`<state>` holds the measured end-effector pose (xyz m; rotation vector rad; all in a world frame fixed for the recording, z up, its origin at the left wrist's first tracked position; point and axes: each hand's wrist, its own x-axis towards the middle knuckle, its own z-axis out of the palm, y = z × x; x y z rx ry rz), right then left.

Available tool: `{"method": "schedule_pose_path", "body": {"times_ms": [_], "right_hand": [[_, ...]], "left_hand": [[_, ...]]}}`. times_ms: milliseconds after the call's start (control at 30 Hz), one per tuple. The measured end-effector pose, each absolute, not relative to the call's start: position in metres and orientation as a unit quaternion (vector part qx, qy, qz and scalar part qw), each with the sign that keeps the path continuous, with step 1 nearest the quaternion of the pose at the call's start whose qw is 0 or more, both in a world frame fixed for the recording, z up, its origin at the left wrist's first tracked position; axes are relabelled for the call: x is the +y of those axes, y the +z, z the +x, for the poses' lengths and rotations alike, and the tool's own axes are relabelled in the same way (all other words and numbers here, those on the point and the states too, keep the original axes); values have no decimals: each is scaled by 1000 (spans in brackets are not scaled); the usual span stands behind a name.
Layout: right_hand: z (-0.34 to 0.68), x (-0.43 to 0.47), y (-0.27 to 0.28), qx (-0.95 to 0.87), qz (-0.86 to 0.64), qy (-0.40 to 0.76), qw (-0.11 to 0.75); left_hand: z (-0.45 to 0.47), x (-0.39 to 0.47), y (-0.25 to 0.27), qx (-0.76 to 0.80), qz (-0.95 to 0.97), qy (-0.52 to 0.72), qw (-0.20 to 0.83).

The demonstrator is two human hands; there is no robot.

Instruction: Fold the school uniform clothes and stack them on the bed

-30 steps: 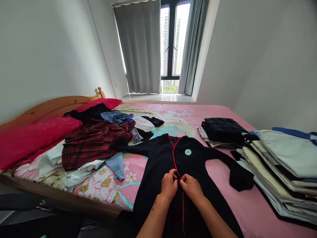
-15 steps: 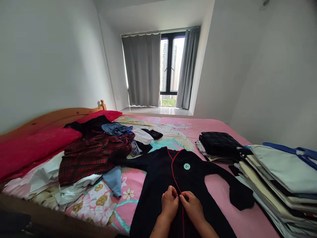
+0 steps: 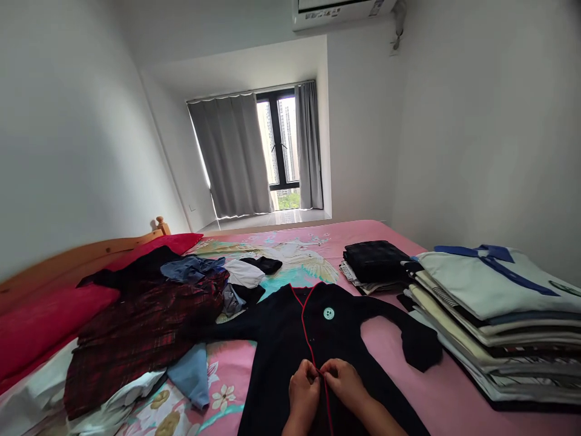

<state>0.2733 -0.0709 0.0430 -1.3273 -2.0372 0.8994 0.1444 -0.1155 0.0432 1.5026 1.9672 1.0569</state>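
Observation:
A dark navy cardigan (image 3: 281, 339) with red edging and a round pale badge lies front up on the bed, sleeves spread to both sides. My left hand (image 3: 304, 390) pinches the red-edged front opening from the left. From the right, my right hand (image 3: 344, 383) pinches the same edge, its fingertips almost meeting those of the left. Whatever small part sits between the fingertips is hidden. Above the hands, the front edges lie together up to the V-neck.
Loose clothes, among them a red plaid garment (image 3: 149, 339), are heaped on the left. On the right stand a tall stack of folded clothes (image 3: 503, 339) and a smaller dark stack (image 3: 379, 261). A pink floral sheet (image 3: 354, 233) covers the bed.
The head view has swung right and up, bringing an air conditioner and more of the right stack into sight. Both hands still pinch the cardigan's front edge, with small finger shifts.

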Motion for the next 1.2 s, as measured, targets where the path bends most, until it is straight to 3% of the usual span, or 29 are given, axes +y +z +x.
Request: {"method": "schedule_pose_path", "body": {"times_ms": [300, 1200], "right_hand": [[273, -75, 42, -780, -491, 282, 268], [277, -69, 29, -767, -467, 323, 297]], "left_hand": [[144, -113, 46, 707, 536, 396, 237], [140, -114, 28, 657, 537, 460, 261]]}}
